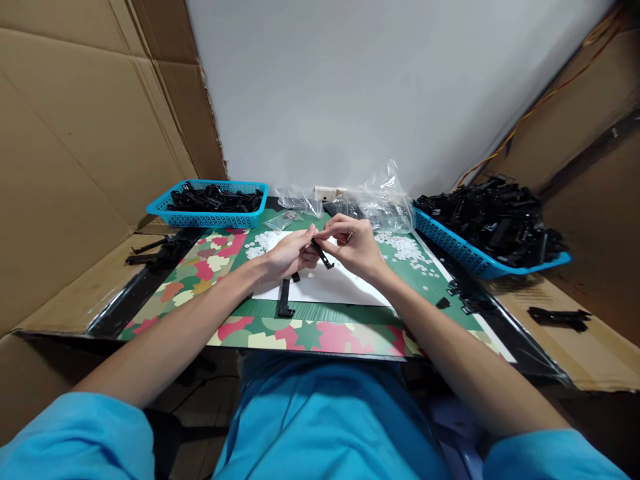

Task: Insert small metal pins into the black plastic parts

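Observation:
Over the white sheet [340, 287] my two hands meet around a slim black plastic part [323, 255]. My left hand [290, 253] is closed on its upper end, with the thumb on top. The fingers of my right hand [353, 247] are pinched together at that same end; whether they hold something small there, I cannot make out. The part's lower end sticks out below the hands, tilted down to the right. Another black plastic part [285, 299] lies at the sheet's near left edge. Small white discs [400, 248] are scattered beyond both sides of my hands.
A blue basket [215, 219] of black parts stands at the back left. A heaped blue basket [480, 261] stands at the right. Clear plastic bags [385, 203] lie along the back. Loose black parts [559, 317] rest on cardboard at the right, others [150, 252] at the left.

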`<state>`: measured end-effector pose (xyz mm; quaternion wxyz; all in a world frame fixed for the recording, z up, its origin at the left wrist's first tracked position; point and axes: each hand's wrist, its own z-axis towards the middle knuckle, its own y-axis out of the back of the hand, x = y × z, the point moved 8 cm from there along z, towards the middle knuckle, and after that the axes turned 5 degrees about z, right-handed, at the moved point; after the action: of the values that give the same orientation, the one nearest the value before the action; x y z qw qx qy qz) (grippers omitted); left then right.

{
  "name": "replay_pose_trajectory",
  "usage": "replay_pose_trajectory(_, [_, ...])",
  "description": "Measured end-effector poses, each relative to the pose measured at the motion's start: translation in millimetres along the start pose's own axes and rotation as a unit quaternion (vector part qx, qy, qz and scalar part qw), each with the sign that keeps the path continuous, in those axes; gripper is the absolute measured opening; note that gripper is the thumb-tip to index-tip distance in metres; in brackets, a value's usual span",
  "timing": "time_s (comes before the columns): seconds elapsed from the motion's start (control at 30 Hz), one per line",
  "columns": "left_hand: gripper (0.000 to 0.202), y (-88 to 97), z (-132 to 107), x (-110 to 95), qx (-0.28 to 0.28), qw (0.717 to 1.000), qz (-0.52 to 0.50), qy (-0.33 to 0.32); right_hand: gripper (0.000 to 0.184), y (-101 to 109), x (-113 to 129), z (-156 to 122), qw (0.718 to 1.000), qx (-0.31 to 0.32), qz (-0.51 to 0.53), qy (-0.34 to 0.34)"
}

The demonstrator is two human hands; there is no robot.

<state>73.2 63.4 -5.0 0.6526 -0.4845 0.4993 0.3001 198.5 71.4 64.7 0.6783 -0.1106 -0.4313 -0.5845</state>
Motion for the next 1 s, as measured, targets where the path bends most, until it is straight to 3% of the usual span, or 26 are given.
replay_pose_trajectory(0.17, [0.042,-3.7,-0.6,-2.8,-0.017,1.000,-0.012,-0.023,0.019,-2.0,-4.0,-0.4,1.000,0.019,0.002,0.003])
replay_pose_trajectory(0.43, [0.043,0.6,1.0,-1.3,-0.021,0.999,-0.039,-0.011,0.028,-5.2,-4.6,-2.0,0.997,0.064,0.048,-0.002])
replay_pose_trajectory(0.67, [0.042,5.3,3.2,2.0,-0.045,0.998,-0.043,-0.003,0.027,-4.0,-3.4,-3.7,0.995,0.095,0.027,-0.021])
replay_pose_trajectory(1.0, [0.038,11.8,3.1,-0.6,-0.055,0.998,-0.035,-0.021,0.030,-2.5,-0.9,-4.5,0.996,0.085,0.031,-0.009])
